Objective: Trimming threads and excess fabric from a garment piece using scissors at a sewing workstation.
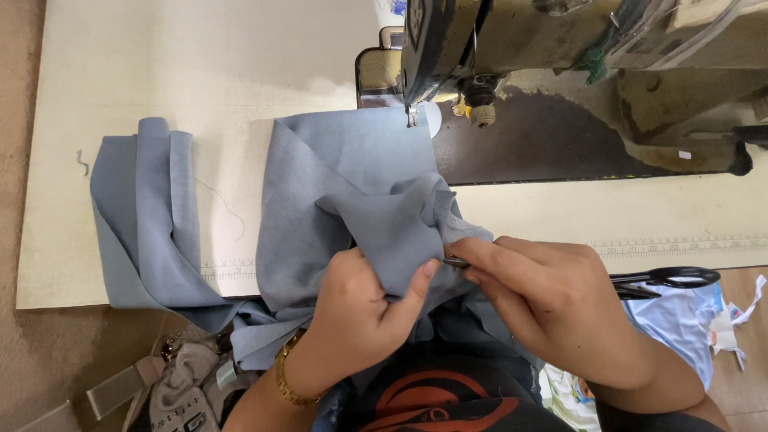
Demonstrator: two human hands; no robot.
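left hand (356, 300) is pinched shut on a fold of the grey cloth (336, 184), thumb on top, bunching it up off the table (200, 72) edge, just over the lap. right hand (552, 300) has fingers closed on a small metal tool (456, 262), prob snips or tweezers, tip touching the cloth right beside the left thumb. can't tell which tool, mostly hidden.

to do this well, i'd say: keep the fold taut w/ the left, work only the tip at the seam, go slow so the fabric itself isn't nicked.

around: cloth trails left across the table & up under the sewing machine (560, 48) foot. black scissors (664, 280) lie at the table edge just beyond the right hand. loose threads on the table left of the cloth. scraps at the lower right, bag straps at the lower left. bulk of bunched cloth hides the seam from view.
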